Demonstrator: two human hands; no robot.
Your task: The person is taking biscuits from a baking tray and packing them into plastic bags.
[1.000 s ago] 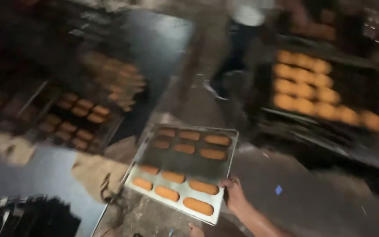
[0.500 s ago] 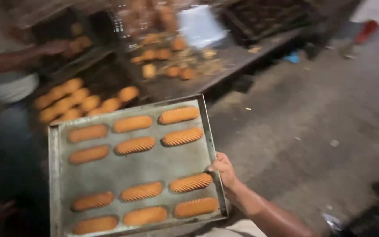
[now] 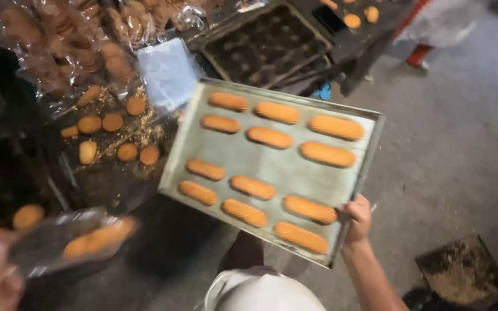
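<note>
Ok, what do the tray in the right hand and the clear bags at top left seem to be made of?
The tray looks like bare sheet metal, probably aluminium or steel: dull grey, matte sheen, thin turned-up rim, held at its edge by the right hand. The bags look like thin clear plastic film: glossy crinkles, with round biscuits showing through.

Biscuits (image 3: 269, 137) on tray (image 3: 272, 170), table (image 3: 116, 178) left.
</note>
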